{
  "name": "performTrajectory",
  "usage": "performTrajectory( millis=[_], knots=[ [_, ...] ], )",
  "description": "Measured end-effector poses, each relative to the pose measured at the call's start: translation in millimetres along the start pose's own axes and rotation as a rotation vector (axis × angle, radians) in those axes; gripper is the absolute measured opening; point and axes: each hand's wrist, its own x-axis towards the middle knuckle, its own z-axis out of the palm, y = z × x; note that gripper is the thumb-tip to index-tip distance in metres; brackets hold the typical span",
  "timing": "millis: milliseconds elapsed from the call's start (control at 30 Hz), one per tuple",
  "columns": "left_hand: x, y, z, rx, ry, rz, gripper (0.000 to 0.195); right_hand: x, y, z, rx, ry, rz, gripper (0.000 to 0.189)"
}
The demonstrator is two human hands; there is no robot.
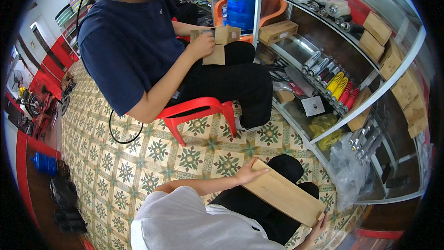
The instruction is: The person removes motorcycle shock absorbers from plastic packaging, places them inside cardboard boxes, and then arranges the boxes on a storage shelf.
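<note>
A long brown cardboard box (284, 192) lies slantwise above my black-trousered knees. My left hand (251, 172) holds its upper left end, with the thumb over the top face. At the lower right end, my right hand (317, 227) grips the corner beside a small flap (321, 215). Whether the box contains anything cannot be seen. Across from me, a person in a navy T-shirt (118, 48) sits on a red plastic chair (194, 107). That person's hands handle an unfolded small cardboard box (215, 53) on the lap.
A metal-framed display shelf (385, 107) stands to the right. It bears yellow shock absorbers (338, 85), red ones (348, 95) and several cardboard boxes (409, 97). Clear plastic bags (350, 170) hang near my knees. Behind stands a blue water jug (240, 7). Patterned tiles (156, 149) cover the floor.
</note>
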Motion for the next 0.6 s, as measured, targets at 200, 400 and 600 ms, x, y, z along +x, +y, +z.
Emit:
performTrajectory(
  millis=[200,400,600],
  knots=[
    [-9.1,26.0,-7.0,-0.011,-0.070,-0.027,0.086,-10.6,-12.0,2.3,0.583,-0.043,0.193,0.048],
    [-5.6,13.5,-5.7,-0.003,-0.021,-0.021,0.090,-14.0,-22.9,-3.1,0.874,-0.302,0.303,0.058],
    [-13.4,36.8,-5.6,-0.003,-0.021,-0.031,0.089,-12.1,0.8,1.7,0.841,-0.267,0.330,0.043]
  ],
)
